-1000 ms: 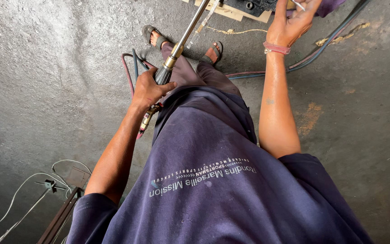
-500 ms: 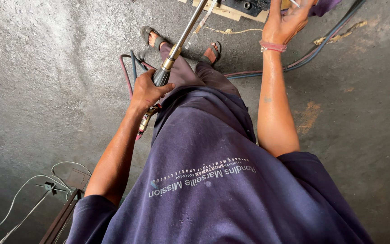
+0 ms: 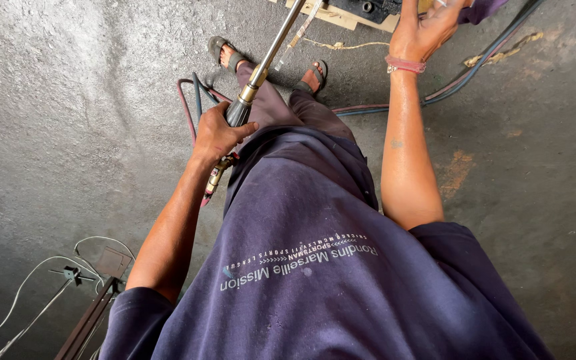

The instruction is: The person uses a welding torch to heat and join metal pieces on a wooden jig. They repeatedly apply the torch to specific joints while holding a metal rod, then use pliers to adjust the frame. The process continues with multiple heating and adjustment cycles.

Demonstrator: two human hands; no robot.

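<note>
Left hand (image 3: 216,133) is wrapping tight around the torch (image 3: 261,67) handle, fingers closed on the dark grip just below the brass collar. The torch is running as a long metal tube up and away from the hand, toward the wood board (image 3: 341,17) at the top edge; its tip is out of view. The brass valve end is poking out below the fist, and hoses (image 3: 191,100), red and dark, are looping on the floor (image 3: 68,100) just beside the left foot.

Right hand (image 3: 428,30) is reaching far forward to the top edge, fingers half curled; something thin seems pinched at the fingertips, but it is cropped, so what it is holding, cannot tell. A pink band (image 3: 405,65) is sitting on that wrist. More hoses (image 3: 495,53) are trailing along the floor near that arm.

Both sandalled feet are standing near the board, the tube crossing above and between them.

To do it well, as a judgement: keeping the left grip firm and near the collar for control of the long tube, keeping the tube steady and clear of the feet, minding the hose loops by the left foot so nothing is snagging, and letting the right hand finish its placing before the torch tip is brought in.

Thin white wires (image 3: 28,293) and a dark bar (image 3: 88,323) are lying at lower left, well apart.
</note>
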